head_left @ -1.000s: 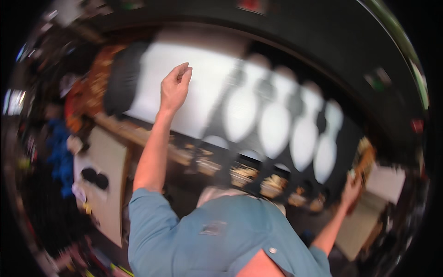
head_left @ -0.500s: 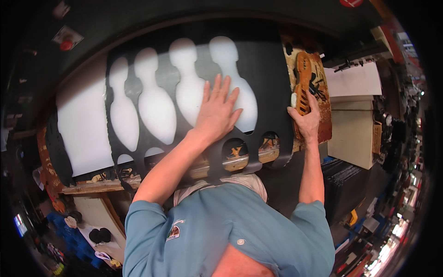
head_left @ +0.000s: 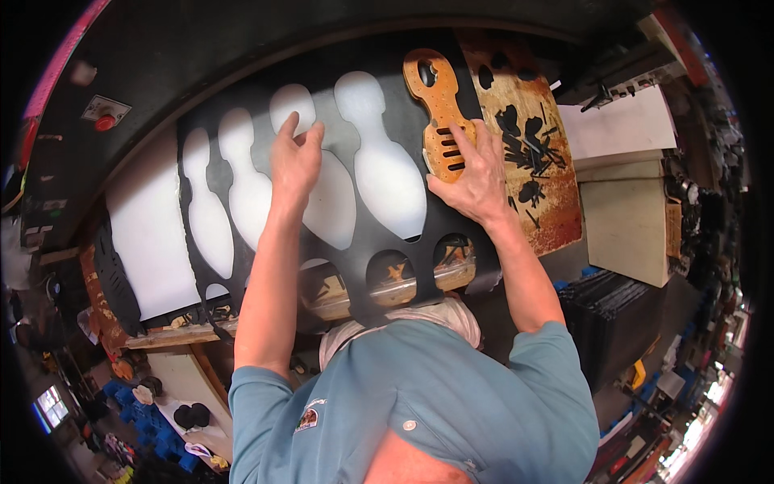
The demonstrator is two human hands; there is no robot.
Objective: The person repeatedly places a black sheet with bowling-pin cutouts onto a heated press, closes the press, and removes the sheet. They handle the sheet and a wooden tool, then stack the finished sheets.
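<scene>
My right hand [head_left: 477,179] grips the lower end of an orange-brown cutting die [head_left: 435,93], shaped like a sole with slots and an oval opening. The die rests on the right part of a black sheet [head_left: 443,219]. To its left, a row of sole-shaped cutouts in the sheet shows the white board [head_left: 389,181] underneath. My left hand [head_left: 296,168] is over the sheet at the third cutout from the left, thumb and fingers apart, with nothing visible in it. Rounded cutouts line the sheet's near edge.
Right of the sheet, a worn brown board [head_left: 552,202] carries black scraps [head_left: 532,145]. A dark machine beam spans the far side, with a red button [head_left: 105,123] at left. A stack of black sheets [head_left: 606,310] stands at lower right, beside a pale box [head_left: 625,218].
My right hand has brought the die leftward from the brown board onto the black sheet. My left hand has moved left and lifted its fingers from their flat spread.
</scene>
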